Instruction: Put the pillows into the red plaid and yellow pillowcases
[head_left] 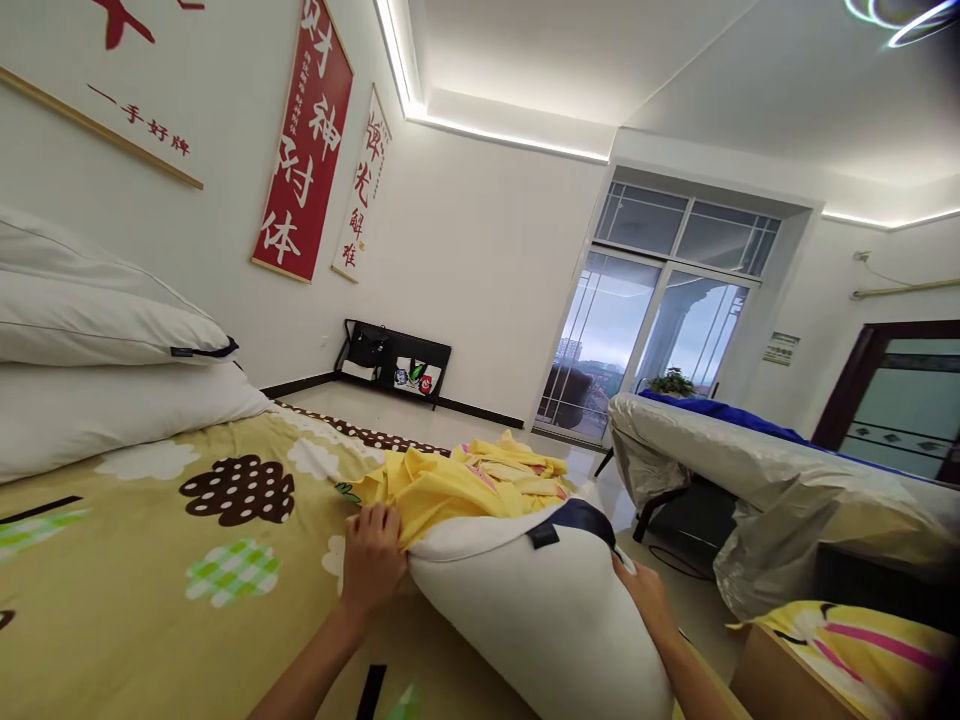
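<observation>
A white pillow [540, 610] with a dark corner tag lies on the bed in front of me, its far end partly covered by a yellow pillowcase [457, 485]. My left hand [373, 560] grips the yellow fabric at the pillow's left side, fingers curled. On the right side, my right hand [646, 598] presses against the pillow; its fingers are hidden behind the pillow.
The bed has a yellow patterned sheet [172, 560]. Two white pillows [97, 330] are stacked at the left by the wall. A plastic-covered table [765, 480] stands to the right, glass balcony doors [645, 340] beyond. A yellow striped cloth [862, 650] lies at lower right.
</observation>
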